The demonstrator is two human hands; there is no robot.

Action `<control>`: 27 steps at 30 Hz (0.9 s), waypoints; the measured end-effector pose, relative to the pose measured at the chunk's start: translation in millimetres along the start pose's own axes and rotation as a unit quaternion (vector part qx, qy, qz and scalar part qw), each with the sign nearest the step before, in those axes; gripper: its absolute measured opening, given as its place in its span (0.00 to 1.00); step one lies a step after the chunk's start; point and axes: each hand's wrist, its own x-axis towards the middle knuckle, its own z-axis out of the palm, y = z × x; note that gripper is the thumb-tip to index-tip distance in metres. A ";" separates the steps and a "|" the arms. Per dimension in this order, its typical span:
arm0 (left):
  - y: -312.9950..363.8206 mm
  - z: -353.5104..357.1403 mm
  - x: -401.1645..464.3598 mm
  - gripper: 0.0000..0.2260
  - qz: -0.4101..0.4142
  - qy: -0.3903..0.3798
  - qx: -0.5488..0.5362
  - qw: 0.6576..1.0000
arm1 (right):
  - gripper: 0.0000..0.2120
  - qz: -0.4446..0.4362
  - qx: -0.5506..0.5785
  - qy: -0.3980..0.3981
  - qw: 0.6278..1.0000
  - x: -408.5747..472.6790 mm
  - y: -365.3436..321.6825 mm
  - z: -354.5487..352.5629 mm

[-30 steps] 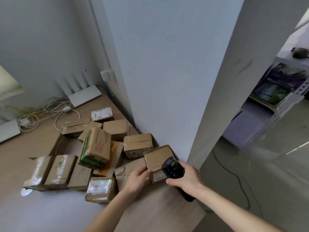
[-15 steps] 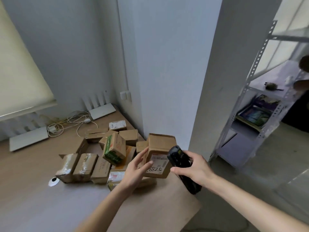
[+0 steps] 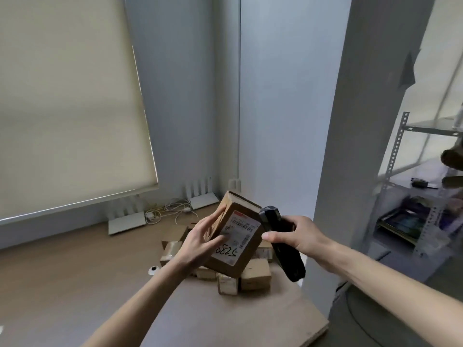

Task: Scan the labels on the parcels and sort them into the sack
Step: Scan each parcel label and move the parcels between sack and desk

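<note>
Wood tabletop (image 3: 62, 276), grey-walled rm corner.

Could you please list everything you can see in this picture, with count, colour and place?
held parcel: one, brown with a white label, lifted above the pile
scanner: one, black, right of the held parcel
parcels: several, brown, piled on the table below the held one
table: one, light brown, along the wall
flat boxes with aerials: two, white, by the wall
cables: a tangle, white, between those boxes
blind: one, cream, upper left
shelf rack: one, grey metal, far right
left hand: grips the held parcel
right hand: grips the scanner
</note>
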 end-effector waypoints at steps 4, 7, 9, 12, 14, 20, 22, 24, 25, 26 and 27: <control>13.6 -22.0 -26.0 0.30 -0.012 0.037 -0.007 0.999 | 0.14 -0.030 0.018 -0.024 0.999 -7.4 -25.1 17.7; 21.6 -28.4 -39.7 0.25 -0.040 0.089 -0.054 0.994 | 0.16 -0.055 0.022 -0.024 0.998 -8.9 -35.7 34.3; 23.9 -30.8 -44.9 0.25 -0.078 0.157 -0.097 0.980 | 0.16 -0.066 0.031 -0.026 0.997 -7.9 -34.6 46.0; 24.3 -34.2 -51.5 0.27 -0.132 0.227 -0.102 0.959 | 0.19 -0.072 0.027 -0.064 0.995 -7.1 -27.7 65.4; 26.1 -33.8 -57.6 0.27 -0.158 0.256 -0.087 0.950 | 0.22 -0.077 0.019 -0.081 0.994 -5.5 -22.9 75.5; 32.9 -37.6 -92.1 0.17 -0.154 0.167 -0.169 0.959 | 0.21 -0.076 0.028 -0.105 0.991 -0.5 -18.4 89.2; 28.1 -40.2 -98.7 0.25 -0.165 0.142 -0.173 0.961 | 0.23 -0.077 0.020 -0.118 0.990 3.5 -12.6 93.2; 20.8 -43.7 -103.0 0.28 -0.177 0.151 -0.164 0.959 | 0.28 -0.079 0.006 -0.129 0.988 8.4 -7.9 96.9; 18.6 -46.6 -105.1 0.27 -0.177 0.164 -0.158 0.958 | 0.29 -0.085 0.005 -0.125 0.988 8.4 -8.4 98.1; 16.9 -49.9 -107.7 0.27 -0.170 0.180 -0.151 0.957 | 0.30 -0.092 0.003 -0.118 0.989 11.7 -5.4 98.8; 18.1 -52.2 -110.7 0.26 -0.164 0.192 -0.146 0.957 | 0.31 -0.098 0.004 -0.108 0.989 13.1 -5.9 98.3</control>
